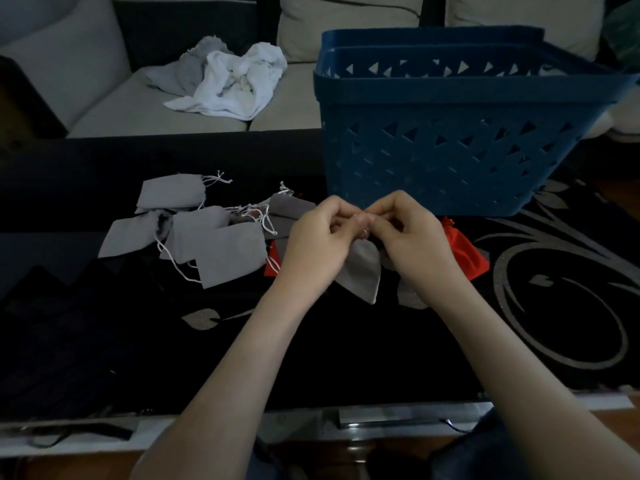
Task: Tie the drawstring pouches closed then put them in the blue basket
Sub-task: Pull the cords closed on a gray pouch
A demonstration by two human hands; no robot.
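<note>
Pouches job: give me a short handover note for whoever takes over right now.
Left hand and right hand both pinch the neck of one grey pouch, mid-tie.
Other grey pouches, strings loose, lie piled to the left; a red pouch lies by the right hand.
Blue basket stands behind the hands; its inside is hidden.
Left to do: finish this tie, basket it, then the rest.

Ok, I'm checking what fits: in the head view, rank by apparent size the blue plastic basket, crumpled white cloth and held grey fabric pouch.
Largest: blue plastic basket.
Next: crumpled white cloth, though it lies farther back.
Smallest: grey fabric pouch, partly covered.
</note>
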